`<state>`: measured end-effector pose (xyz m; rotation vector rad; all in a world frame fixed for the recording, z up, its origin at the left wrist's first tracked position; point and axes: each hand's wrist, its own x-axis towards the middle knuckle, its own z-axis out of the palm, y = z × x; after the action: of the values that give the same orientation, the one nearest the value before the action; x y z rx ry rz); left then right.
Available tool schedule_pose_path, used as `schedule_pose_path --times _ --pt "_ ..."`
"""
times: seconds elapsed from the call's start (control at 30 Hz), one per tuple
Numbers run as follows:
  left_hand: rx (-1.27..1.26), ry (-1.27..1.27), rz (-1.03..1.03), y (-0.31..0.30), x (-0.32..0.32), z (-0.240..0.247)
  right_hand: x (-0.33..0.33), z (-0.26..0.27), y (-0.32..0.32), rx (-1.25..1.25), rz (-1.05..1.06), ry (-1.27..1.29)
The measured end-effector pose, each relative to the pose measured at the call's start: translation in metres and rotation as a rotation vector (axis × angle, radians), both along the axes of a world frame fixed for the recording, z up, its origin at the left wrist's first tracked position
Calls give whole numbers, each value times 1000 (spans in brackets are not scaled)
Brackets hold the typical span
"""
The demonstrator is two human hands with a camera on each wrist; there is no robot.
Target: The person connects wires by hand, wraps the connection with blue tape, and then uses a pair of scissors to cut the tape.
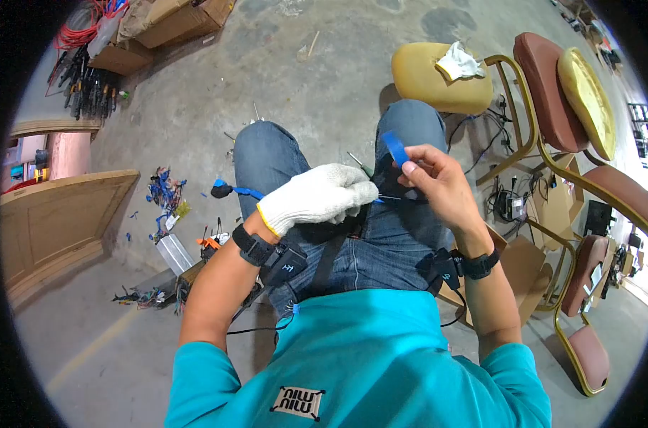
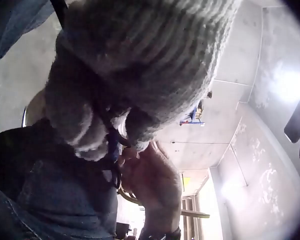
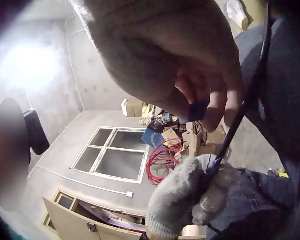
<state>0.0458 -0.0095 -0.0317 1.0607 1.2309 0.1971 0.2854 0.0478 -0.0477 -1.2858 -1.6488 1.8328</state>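
Note:
My left hand (image 1: 317, 196), in a white knit glove, grips a dark cable over the lap. Blue wrap (image 1: 249, 192) and a black end piece (image 1: 222, 189) stick out on its left side. My bare right hand (image 1: 441, 185) pinches a roll of blue tape (image 1: 394, 148) between thumb and fingers, just right of the glove. In the right wrist view the dark cable (image 3: 245, 105) runs up from the gloved hand (image 3: 185, 195), past the bare fingers with the blue tape (image 3: 197, 110). The glove (image 2: 140, 60) hides much of the grip in the left wrist view.
A screwdriver (image 1: 361, 164) lies by the right thigh. A yellow stool seat (image 1: 438, 75) with a white glove (image 1: 461, 63) stands ahead on the right, near several chairs. On the floor at left are wire scraps (image 1: 165, 192) and a metal box (image 1: 172, 253); a wooden door (image 1: 67, 214) stands beyond.

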Motion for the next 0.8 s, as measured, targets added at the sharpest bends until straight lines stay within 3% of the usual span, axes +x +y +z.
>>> schedule_pose_path --times 0.13,0.2,0.47,0.6,0.67,0.73,0.77,0.8 --pt "51 45 11 4 -7 -8 -2 -3 7 11 -93 117" --pt "449 226 -39 3 -14 -8 -3 3 7 -7 -95 161" --pt "355 352 16 16 -23 14 3 9 5 -179 -52 383" --pt "390 216 223 17 -27 7 4 10 6 -307 -78 495" --pt "439 138 271 19 -28 5 1 5 8 -496 -123 809" --pt "481 -197 373 18 -24 5 -2 8 7 -551 -143 905" --pt "481 -197 373 17 -20 11 -4 10 7 -607 -164 1001" --pt "451 -352 373 16 -14 23 -5 11 9 -689 -142 1076"
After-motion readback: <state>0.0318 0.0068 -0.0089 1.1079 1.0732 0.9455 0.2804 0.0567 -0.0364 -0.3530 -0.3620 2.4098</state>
